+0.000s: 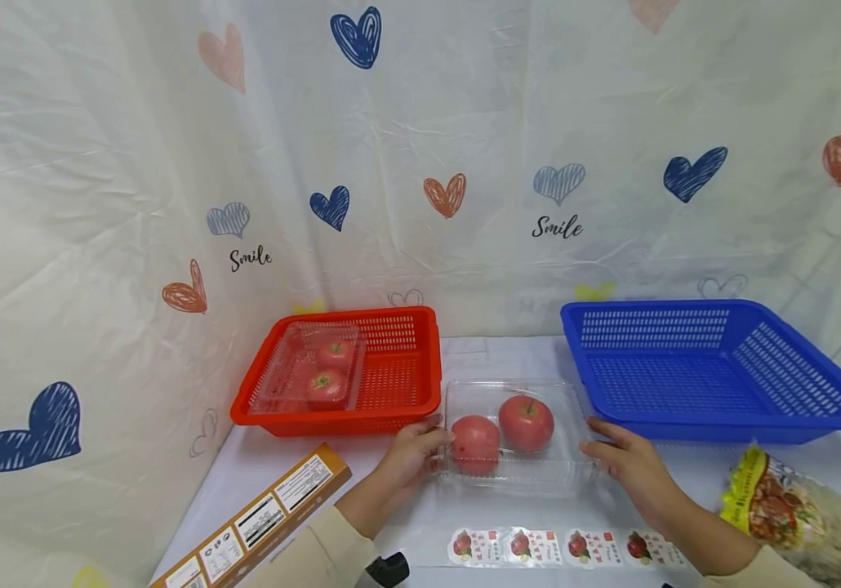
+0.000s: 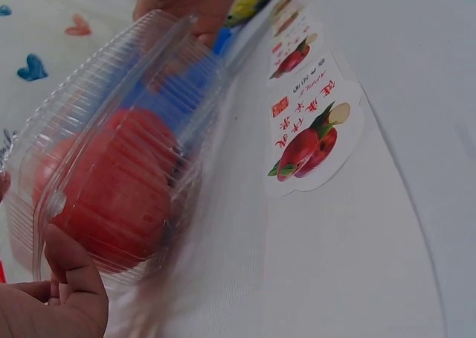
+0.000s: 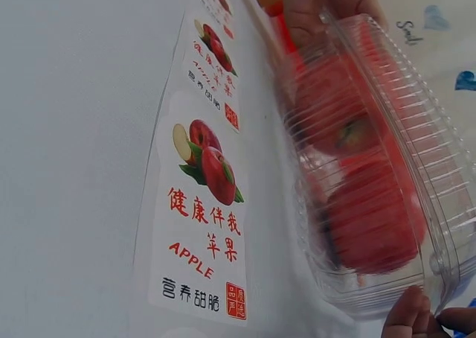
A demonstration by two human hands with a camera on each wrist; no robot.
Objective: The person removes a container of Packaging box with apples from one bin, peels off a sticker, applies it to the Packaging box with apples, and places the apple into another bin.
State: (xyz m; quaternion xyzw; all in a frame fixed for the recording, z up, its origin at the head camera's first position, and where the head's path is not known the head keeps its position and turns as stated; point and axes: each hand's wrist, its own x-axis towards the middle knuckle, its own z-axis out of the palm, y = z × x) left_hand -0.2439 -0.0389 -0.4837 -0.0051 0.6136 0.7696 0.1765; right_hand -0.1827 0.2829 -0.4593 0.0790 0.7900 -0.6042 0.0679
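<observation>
A clear plastic clamshell box (image 1: 556, 467) with two red apples (image 1: 527, 423) inside is between my hands, just in front of the two baskets. Its lid lies closed over the fruit. My left hand (image 1: 409, 459) grips the box's left end, thumb and fingers pinching the rim in the left wrist view. At the opposite end my right hand (image 1: 632, 464) holds the rim, with its fingertips (image 3: 407, 308) on the plastic. A strip of apple-printed labels (image 1: 531, 545) lies on the table right in front of the box.
A red basket (image 1: 347, 423) at the back left holds another clear box (image 1: 273, 384) of apples. To the right stands a blue basket (image 1: 729, 429). An orange-brown carton (image 1: 259, 523) lies front left, and a yellow-ended food bag (image 1: 795, 506) front right. A heart-printed curtain (image 1: 464, 122) hangs behind.
</observation>
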